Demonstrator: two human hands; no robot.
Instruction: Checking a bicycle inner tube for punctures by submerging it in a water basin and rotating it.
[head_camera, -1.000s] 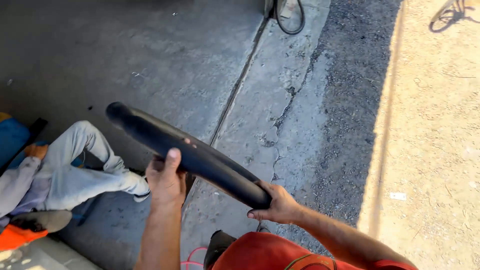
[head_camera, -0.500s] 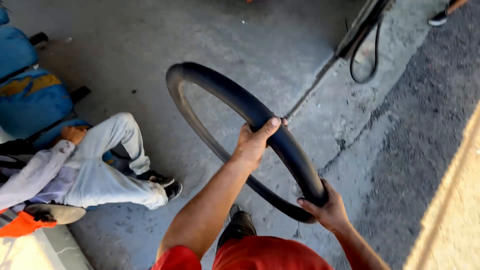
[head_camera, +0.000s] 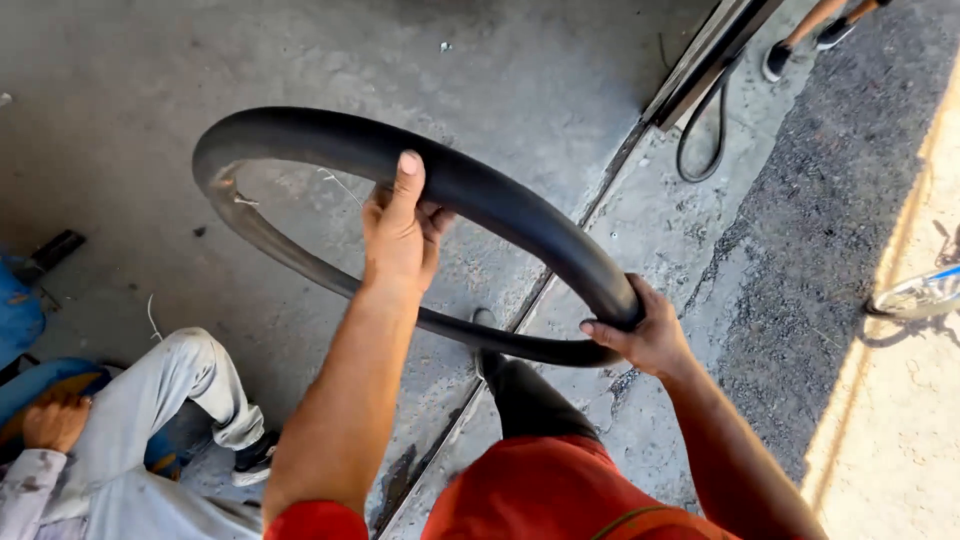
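**Inflated tube held high over a rough floor**

The concrete floor (head_camera: 140, 90) below you is gritty, with a metal door track (head_camera: 600, 180) running across it; I judge that a drop would land the rubber on grit or that edge and could nick it. A person sits low at your left, their pale trouser leg (head_camera: 190, 390) just under the ring, so a slip could also strike them.

You hold the black inner tube (head_camera: 520, 215) in the air before your chest, clear of the floor. It is tilted, with its long axis running from far left to near right.

Your left hand (head_camera: 400, 235) wraps the far arc, fingers curled around it, forefinger laid straight on top. Your right hand (head_camera: 640, 335) clamps the near-right bend, fingers closed around the rubber.
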